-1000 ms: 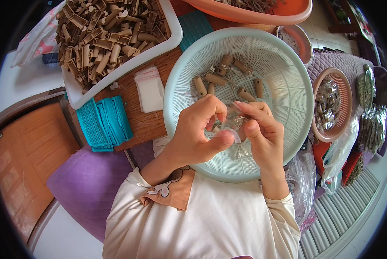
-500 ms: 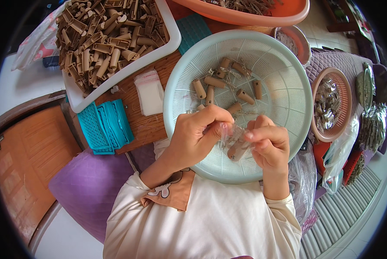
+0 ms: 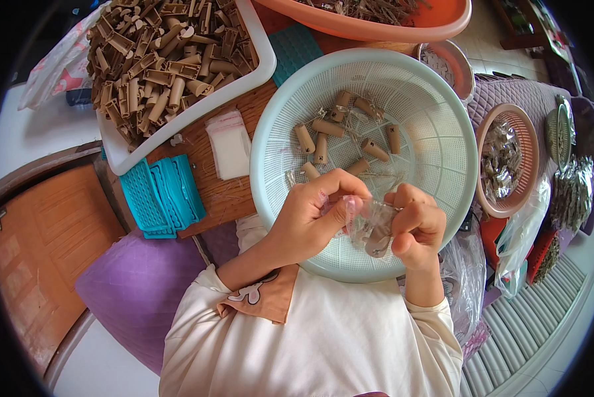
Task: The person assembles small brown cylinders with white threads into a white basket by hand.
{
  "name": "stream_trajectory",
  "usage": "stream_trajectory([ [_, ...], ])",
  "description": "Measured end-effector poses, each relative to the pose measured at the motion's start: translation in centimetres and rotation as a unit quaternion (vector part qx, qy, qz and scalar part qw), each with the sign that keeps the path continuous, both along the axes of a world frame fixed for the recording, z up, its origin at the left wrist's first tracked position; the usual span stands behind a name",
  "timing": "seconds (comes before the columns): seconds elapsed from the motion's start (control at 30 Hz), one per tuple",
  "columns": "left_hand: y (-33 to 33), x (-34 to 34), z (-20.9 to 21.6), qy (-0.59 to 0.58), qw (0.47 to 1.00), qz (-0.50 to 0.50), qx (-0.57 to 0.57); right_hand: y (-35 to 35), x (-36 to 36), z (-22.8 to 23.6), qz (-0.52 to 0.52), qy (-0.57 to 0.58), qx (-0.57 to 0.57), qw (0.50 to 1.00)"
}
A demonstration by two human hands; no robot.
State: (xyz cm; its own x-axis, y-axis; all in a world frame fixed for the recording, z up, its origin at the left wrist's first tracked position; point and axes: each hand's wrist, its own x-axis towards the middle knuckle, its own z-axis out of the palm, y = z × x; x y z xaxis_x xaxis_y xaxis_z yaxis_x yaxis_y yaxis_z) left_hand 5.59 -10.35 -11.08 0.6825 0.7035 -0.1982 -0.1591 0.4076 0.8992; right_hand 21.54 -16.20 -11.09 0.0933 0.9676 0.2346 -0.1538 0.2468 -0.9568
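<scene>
the left hand is pinching the clear bag at its left edge, fingers closed on it. the bag is now hanging over the near part of the basket, lower than a second ago, a brown tube inside. the right hand is gripping its right side, fingers curled shut: the filling step looks done.

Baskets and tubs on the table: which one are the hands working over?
The pale green round basket, holding a few loose tan tubes; both hands pinch a small clear bag above its near rim.
</scene>
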Motion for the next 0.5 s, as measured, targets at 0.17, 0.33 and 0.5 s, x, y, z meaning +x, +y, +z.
stream_trajectory([
  [0.17, 0.6, -0.3, -0.7, -0.076, 0.991, 0.006, -0.112, -0.2, 0.4, 0.5, -0.056, -0.043, -0.023, 0.997],
  [0.33, -0.1, 0.5, -0.3, 0.016, 0.996, 0.014, 0.091, -0.1, 0.0, 0.7, -0.038, -0.134, -0.015, 0.99],
  [0.5, 0.2, 0.2, -0.1, 0.113, 0.976, -0.023, 0.183, -0.3, 0.3, 0.8, -0.013, -0.167, -0.038, 0.985],
])
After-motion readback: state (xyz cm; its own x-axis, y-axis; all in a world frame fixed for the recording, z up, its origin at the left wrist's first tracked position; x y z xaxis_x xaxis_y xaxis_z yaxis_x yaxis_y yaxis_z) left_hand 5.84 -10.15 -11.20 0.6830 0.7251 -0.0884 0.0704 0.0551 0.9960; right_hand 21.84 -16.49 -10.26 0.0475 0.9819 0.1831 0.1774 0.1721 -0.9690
